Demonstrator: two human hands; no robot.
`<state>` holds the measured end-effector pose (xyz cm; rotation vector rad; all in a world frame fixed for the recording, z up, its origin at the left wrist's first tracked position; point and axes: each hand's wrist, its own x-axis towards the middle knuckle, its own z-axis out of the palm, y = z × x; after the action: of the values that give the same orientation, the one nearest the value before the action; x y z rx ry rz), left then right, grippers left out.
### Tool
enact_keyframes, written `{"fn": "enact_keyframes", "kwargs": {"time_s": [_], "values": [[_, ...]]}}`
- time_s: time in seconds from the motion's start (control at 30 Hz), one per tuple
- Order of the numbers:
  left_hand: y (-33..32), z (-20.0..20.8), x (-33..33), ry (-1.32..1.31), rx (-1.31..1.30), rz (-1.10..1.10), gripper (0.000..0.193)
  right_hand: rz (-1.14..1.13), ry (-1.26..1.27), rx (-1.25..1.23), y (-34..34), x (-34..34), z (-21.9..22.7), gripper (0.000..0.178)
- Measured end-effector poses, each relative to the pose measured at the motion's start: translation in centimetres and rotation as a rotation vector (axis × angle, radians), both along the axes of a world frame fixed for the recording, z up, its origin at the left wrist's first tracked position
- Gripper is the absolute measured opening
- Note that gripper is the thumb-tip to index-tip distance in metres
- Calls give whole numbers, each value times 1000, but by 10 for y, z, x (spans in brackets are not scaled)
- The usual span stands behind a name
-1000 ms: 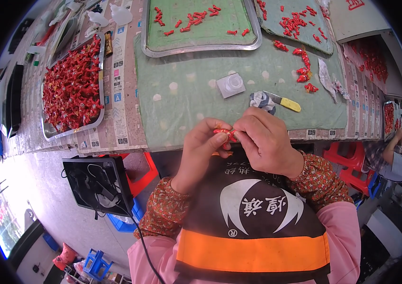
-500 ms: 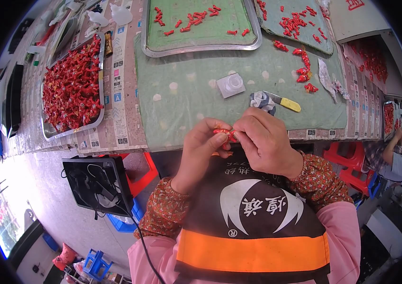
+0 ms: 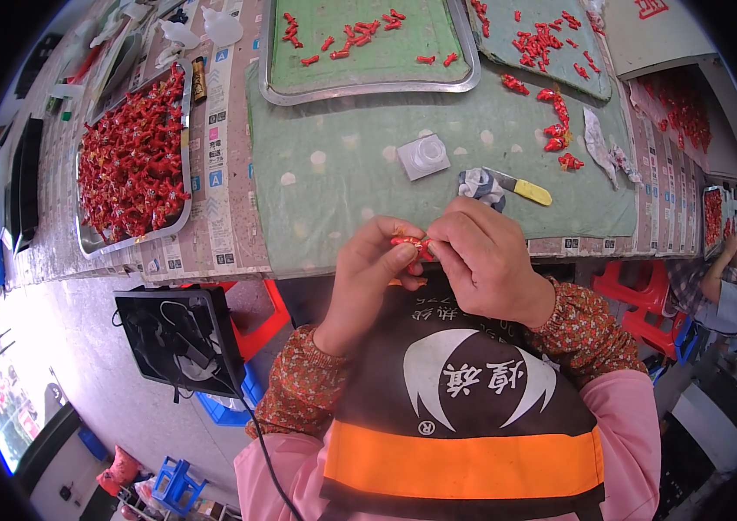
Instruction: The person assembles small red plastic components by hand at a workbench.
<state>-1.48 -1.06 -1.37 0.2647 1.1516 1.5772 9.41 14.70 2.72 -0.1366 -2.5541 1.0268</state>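
Both hands are working close together at the near edge of the table point(image 3: 316, 174), just above the person's dark apron point(image 3: 464, 382). The left hand point(image 3: 368, 278) is pinching one end of a small red wrapped piece point(image 3: 410, 247) between thumb and fingertips, and the right hand point(image 3: 486, 260) is curling over the other end, its fingers pressing down on it. The piece is sitting between the two hands, off the table, touching both.

Compared with a second ago, almost nothing is shifting: the hands are keeping the same pinch in the same spot, with the piece hardly turning, so the work on this one piece is, by my judgement, still under way rather than finished.

Just beyond the right hand, a yellow-handled knife point(image 3: 520, 186) is lying on the green cloth, with a small white lidded box point(image 3: 424, 155) beside it. A metal tray of red wrapped pieces point(image 3: 130, 161) is sitting towards the left edge, and a green-lined tray point(image 3: 368, 52) with a few scattered pieces is lying at the far edge.
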Motion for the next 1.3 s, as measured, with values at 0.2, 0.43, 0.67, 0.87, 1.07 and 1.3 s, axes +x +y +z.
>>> {"fn": "enact_keyframes", "kwargs": {"time_s": [0.2,0.43,0.67,0.87,1.07,1.3], "values": [[1,0,2,1,11,21,17,7,-13,-44,3,0,0,19],[1,0,8,43,59,70,22,11,1,-142,8,5,1,22],[2,0,16,334,143,153,29,-12,-22,-274,8,11,3,25],[2,3,8,1251,143,187,32,-46,-144,-462,6,18,6,29],[1,-6,5,1617,230,304,29,-55,-254,-705,2,23,7,26],[-1,-17,4,1734,306,359,26,-20,-219,-653,-1,23,4,17]]}}
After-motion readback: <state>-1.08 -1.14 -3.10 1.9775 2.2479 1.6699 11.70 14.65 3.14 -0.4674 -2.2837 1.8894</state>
